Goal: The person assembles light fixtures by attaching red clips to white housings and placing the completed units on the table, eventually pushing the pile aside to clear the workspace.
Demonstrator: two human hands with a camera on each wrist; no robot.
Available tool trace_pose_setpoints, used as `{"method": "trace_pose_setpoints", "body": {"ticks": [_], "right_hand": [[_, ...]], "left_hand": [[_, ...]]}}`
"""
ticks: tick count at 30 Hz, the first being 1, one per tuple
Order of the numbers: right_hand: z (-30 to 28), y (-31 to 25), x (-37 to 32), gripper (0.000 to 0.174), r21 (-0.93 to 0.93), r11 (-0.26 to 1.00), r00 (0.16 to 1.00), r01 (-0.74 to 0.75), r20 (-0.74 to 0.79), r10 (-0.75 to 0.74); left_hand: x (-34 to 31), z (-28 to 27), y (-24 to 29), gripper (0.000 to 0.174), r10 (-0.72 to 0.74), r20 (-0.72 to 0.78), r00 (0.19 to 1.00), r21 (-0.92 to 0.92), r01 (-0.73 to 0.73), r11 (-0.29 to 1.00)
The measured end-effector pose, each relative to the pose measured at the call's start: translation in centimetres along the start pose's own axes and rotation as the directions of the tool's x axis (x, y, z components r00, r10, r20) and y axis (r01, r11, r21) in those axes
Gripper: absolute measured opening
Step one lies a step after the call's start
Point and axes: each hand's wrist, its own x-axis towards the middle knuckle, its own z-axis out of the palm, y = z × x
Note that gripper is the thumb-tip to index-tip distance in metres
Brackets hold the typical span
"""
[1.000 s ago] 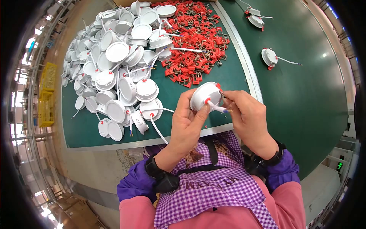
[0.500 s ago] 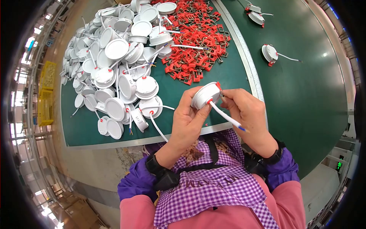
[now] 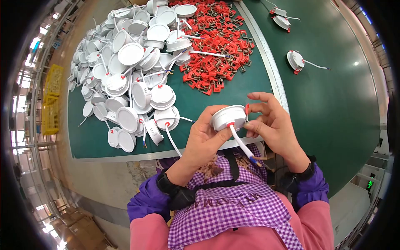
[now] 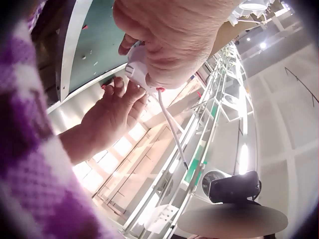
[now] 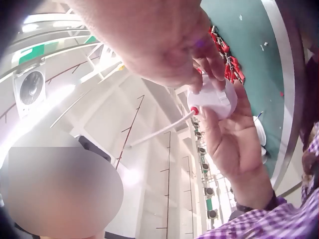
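A white round downlight [image 3: 228, 118] is in my left hand [image 3: 204, 135], gripped by its rim between thumb and fingers above the table's front edge. From a red grommet on its side hangs a white cable [image 3: 241, 143] with bare coloured wire ends. On the downlight's right side stands a red spring clip [image 3: 247, 110]. The thumb and fingers of my right hand [image 3: 275, 127] pinch at this clip, index finger raised. In the right wrist view the downlight [image 5: 222, 102] lies against the left palm, with right fingertips at its edge. The left wrist view shows the downlight [image 4: 137, 64] partly hidden by the left hand.
A big heap of white downlights [image 3: 129, 54] with cables covers the table's left side. Beside it lies a pile of red spring clips [image 3: 221, 50]. Past a metal rail [image 3: 266, 58], several downlights with clips, one nearest [image 3: 295, 61], lie on a green surface [image 3: 333, 104].
The downlight has come down a little and turned flatter. Its cable now hangs lower. My right hand's fingers have spread upward, while the thumb stays by the clip.
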Motion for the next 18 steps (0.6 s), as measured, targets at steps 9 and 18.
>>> {"method": "trace_pose_setpoints", "body": {"ticks": [9,18], "right_hand": [[-0.7,0.9,1.6,0.036,-0.029,0.998,0.990,-0.057,0.131,0.060],[-1.3,-0.1,7.9,0.019,-0.620,0.732,0.947,0.284,0.060,-0.316]], "left_hand": [[-0.3,-0.2,0.6,0.038,-0.115,-0.080,0.990,-0.003,0.115,0.993],[-0.6,-0.6,2.4,0.036,-0.192,-0.101,0.976,0.176,0.208,0.962]]}}
